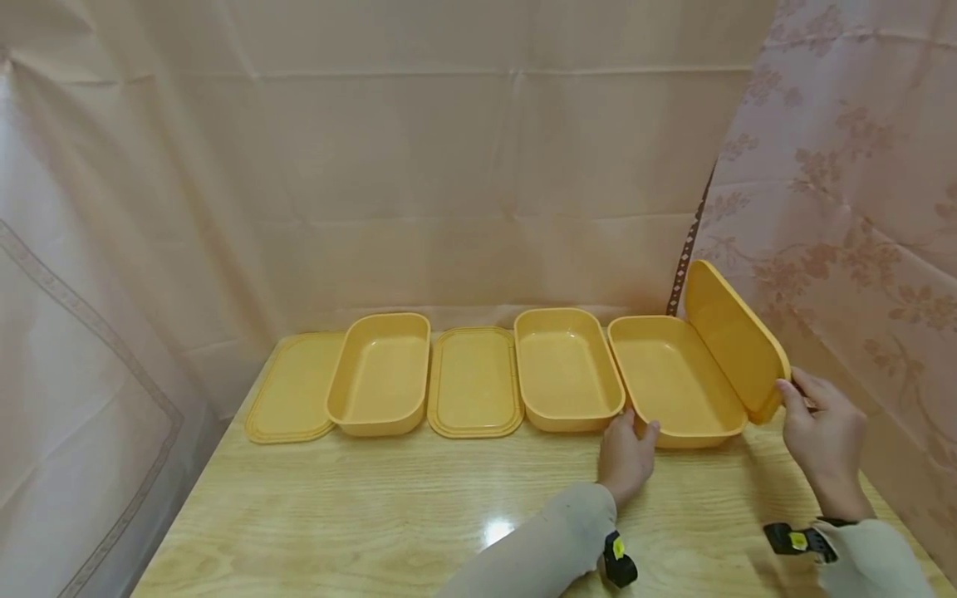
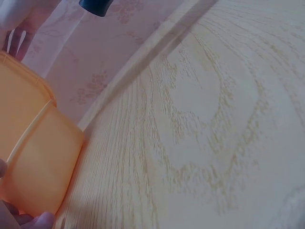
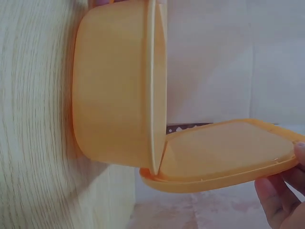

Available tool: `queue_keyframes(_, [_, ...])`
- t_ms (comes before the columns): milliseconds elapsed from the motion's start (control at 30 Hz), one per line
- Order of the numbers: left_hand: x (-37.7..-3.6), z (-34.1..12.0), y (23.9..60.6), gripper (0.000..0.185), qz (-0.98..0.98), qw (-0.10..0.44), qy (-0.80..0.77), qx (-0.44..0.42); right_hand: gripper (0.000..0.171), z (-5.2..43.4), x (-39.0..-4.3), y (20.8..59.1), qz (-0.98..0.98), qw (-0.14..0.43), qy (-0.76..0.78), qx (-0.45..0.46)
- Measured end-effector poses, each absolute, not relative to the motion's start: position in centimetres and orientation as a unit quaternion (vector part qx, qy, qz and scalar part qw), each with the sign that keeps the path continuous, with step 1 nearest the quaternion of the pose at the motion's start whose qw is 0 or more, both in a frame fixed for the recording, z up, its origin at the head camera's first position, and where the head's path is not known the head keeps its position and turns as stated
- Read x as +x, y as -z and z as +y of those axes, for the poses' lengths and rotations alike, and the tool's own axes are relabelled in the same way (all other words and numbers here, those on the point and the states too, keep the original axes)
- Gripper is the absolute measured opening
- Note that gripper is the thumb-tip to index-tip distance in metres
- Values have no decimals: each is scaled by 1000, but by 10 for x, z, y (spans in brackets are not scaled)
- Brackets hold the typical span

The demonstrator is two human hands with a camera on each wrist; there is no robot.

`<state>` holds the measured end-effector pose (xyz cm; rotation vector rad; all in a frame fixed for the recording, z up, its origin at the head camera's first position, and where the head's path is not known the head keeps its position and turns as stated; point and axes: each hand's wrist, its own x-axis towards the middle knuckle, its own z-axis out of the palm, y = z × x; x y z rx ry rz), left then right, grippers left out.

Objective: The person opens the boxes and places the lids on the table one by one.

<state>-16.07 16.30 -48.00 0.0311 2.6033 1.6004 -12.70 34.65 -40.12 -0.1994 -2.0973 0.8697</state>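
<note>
Three yellow plastic tubs stand in a row on a wooden table [image 1: 359, 515]. My left hand [image 1: 635, 426] grips the near left corner of the rightmost tub [image 1: 673, 378]; its fingertips [image 2: 40, 220] show against the tub wall [image 2: 40, 162] in the left wrist view. A matching yellow lid [image 1: 736, 336] stands tilted over that tub's right rim. My right hand [image 1: 785, 392] pinches the lid's near edge. In the right wrist view the lid [image 3: 228, 152] leans off the tub [image 3: 112, 86] with my fingers [image 3: 274, 198] under its edge.
The middle tub [image 1: 566, 365] and left tub [image 1: 381, 371] are uncovered. One flat lid [image 1: 474, 380] lies between them, another [image 1: 293, 386] at the far left. Pale cloth hangs behind, and a flowered curtain [image 1: 845, 208] hangs close on the right.
</note>
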Motion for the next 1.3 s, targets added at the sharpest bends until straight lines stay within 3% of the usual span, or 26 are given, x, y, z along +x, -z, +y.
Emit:
queue_keyframes(400, [-161,164,478,54,854,43,-519,6,37,367,-131,396,-775,336,-493,-209])
queue_keyframes(800, [-163,164,478,54,843,45,-536,5,37,384,-135,396,-623,321,-669,-250])
queue_keyframes(967, [-162,164,478,54,840,50,-541,11,37,394,-129,406,-569,298,-732,-225])
queue_keyframes(1300, [-160,161,480,56,844,63,-532,14,41,411,-129,435,-557,261,-732,-291])
